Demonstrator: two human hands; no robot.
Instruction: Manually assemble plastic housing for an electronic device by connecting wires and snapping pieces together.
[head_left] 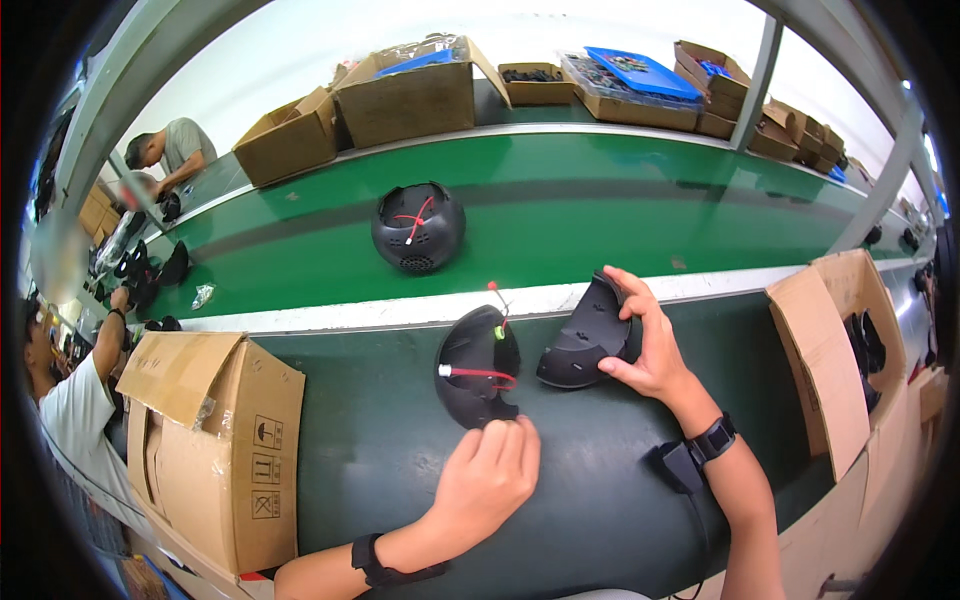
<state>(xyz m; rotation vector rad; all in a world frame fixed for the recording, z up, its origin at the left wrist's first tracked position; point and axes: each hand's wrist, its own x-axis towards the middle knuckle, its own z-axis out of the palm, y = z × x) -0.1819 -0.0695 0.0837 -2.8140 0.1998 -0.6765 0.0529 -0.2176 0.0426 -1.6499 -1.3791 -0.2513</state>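
Note:
My right hand [652,345] grips a curved black plastic shell half [580,335] at its right side, thumb below and fingers over the top, tilting its hollow up. To its left, a second black shell half [465,365] shows a red wire with a white connector [446,370] and a small green part [499,332] inside. At the lower end of this shell, the fingers of my left hand [490,465] are closed, pinching its edge; the fingertips are partly hidden. A round black housing [418,235] with an open top, red wires and a perforated grille sits on the green belt beyond.
Cardboard boxes flank the dark bench: one at the left [265,450], another at the right [800,350] holding black parts. A pale metal rail [370,315] separates bench from belt [600,250]. More boxes line the far shelf. Co-workers are at the left. A cable hangs by my right wrist.

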